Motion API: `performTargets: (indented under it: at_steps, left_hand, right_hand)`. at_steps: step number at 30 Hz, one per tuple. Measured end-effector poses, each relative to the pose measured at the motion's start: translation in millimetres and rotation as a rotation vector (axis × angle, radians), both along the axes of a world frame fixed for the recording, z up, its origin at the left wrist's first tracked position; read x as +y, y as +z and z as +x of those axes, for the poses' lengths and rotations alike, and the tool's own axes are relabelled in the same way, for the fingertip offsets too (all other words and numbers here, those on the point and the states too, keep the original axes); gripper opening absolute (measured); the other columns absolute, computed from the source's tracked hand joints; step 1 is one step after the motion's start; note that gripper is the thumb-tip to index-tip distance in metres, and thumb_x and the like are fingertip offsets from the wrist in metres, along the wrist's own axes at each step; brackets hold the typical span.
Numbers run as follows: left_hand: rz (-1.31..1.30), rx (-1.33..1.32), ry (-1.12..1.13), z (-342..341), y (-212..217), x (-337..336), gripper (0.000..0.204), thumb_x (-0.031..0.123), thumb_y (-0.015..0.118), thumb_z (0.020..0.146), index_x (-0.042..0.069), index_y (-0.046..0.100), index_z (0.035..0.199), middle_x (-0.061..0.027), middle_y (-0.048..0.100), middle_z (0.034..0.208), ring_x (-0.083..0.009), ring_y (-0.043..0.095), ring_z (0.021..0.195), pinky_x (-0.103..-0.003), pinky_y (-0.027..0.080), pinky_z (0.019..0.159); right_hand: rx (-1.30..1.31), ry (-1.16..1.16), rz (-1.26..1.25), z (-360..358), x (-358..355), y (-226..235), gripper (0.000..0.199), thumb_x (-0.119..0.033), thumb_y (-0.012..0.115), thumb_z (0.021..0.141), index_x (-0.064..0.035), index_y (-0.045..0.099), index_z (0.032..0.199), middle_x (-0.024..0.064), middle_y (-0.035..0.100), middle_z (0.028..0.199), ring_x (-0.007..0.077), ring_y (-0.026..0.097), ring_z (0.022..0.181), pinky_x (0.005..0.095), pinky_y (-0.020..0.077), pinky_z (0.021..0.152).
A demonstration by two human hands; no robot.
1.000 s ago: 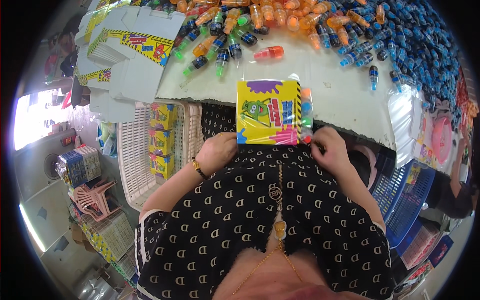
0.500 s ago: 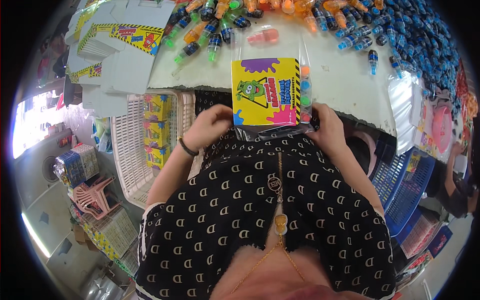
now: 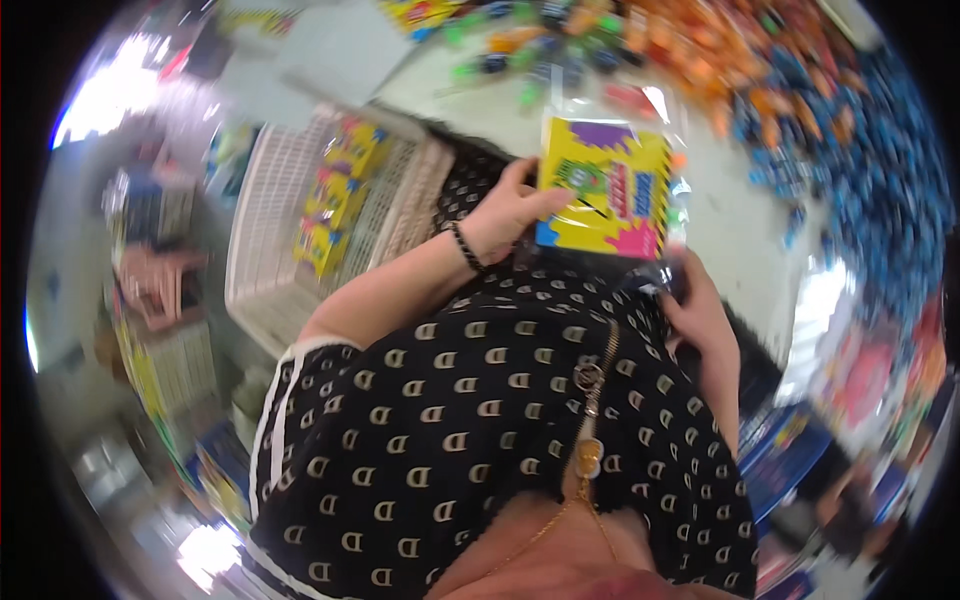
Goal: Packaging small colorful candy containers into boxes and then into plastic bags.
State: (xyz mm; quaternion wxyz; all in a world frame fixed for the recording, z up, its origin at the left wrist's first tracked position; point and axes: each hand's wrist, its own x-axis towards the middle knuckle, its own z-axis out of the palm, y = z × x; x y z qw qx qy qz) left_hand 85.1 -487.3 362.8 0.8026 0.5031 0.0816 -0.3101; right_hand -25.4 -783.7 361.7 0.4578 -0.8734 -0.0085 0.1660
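Observation:
A yellow printed box (image 3: 606, 187) with purple, pink and blue splashes sits in a clear plastic bag (image 3: 570, 98) at the table's near edge. My left hand (image 3: 520, 208) grips the box's left side, thumb laid across its front. At the lower right corner, my right hand (image 3: 690, 300) has its fingers closed on the bag's gathered plastic. Small coloured bottle caps show along the box's right side. Past the bag's far end, a pinkish-red bottle (image 3: 630, 98) is seen, partly through the plastic.
Heaps of small orange bottles (image 3: 690, 45) and blue bottles (image 3: 860, 150) cover the far and right parts of the white table (image 3: 735, 180). Flat white cartons (image 3: 320, 55) lie at the far left. A white basket (image 3: 275, 235) holding several yellow boxes (image 3: 340, 195) stands left of me.
The view has turned and blurred, so the surroundings look tilted. My left hand has come onto the box's front edge. My right hand has moved down round the bag's plastic.

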Motion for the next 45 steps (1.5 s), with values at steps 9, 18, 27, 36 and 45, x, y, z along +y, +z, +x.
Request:
performTargets:
  at_steps: [9, 18, 27, 36, 45]
  left_hand:
    - [0.108, -0.226, 0.069, -47.8, 0.9, 63.8, 0.074, 0.025, 0.076, 0.082, -0.008, 0.036, 0.135, -0.0167, 0.057, 0.121, -0.0181, 0.056, 0.113, -0.031, 0.046, 0.095]
    - [-0.191, -0.036, 0.468, -64.1, 40.2, 150.4, 0.063, 0.028, 0.072, 0.085, -0.002, 0.042, 0.133, -0.0144, 0.060, 0.123, -0.0229, 0.059, 0.113, -0.037, 0.047, 0.099]
    - [-0.263, -0.084, 1.236, -124.0, -33.9, 294.1, 0.046, 0.033, 0.062, 0.092, 0.002, 0.052, 0.125, -0.0151, 0.062, 0.120, -0.0263, 0.065, 0.105, -0.041, 0.054, 0.091]
    - [0.390, 0.270, 2.382, -122.4, -133.2, 442.8, 0.058, 0.009, 0.081, 0.074, -0.003, 0.051, 0.123, -0.0171, 0.062, 0.113, -0.0262, 0.064, 0.093, -0.040, 0.056, 0.079]
    - [0.125, 0.133, 2.161, -152.9, -269.3, 503.0, 0.057, 0.025, 0.073, 0.084, 0.003, 0.048, 0.130, -0.0129, 0.057, 0.125, -0.0280, 0.062, 0.103, -0.041, 0.053, 0.088]
  right_hand:
    - [0.384, -0.178, 0.876, 76.9, 76.0, 18.7, 0.083, -0.020, 0.067, 0.080, -0.0052, 0.022, 0.148, 0.0151, 0.049, 0.133, 0.0255, 0.052, 0.119, 0.0363, 0.0429, 0.100]
    - [0.303, 0.377, 0.573, 153.5, 203.8, 53.2, 0.089, -0.018, 0.067, 0.081, -0.0072, 0.014, 0.151, 0.0138, 0.049, 0.133, 0.0250, 0.054, 0.117, 0.0311, 0.0434, 0.096]
    - [0.463, 0.338, 0.676, 199.6, 278.5, 36.7, 0.068, -0.024, 0.060, 0.092, -0.0083, 0.025, 0.149, 0.0161, 0.056, 0.130, 0.0215, 0.056, 0.117, 0.0331, 0.0460, 0.094]
    - [0.482, 0.280, 0.729, 195.9, 225.0, -12.7, 0.052, -0.020, 0.056, 0.095, -0.0019, 0.039, 0.141, 0.0141, 0.057, 0.129, 0.0195, 0.059, 0.111, 0.0309, 0.0478, 0.093]
    - [0.516, 0.164, 0.584, 175.4, 231.9, -9.7, 0.052, -0.019, 0.057, 0.093, -0.0025, 0.041, 0.140, 0.0129, 0.057, 0.128, 0.0184, 0.058, 0.112, 0.0301, 0.0464, 0.095]
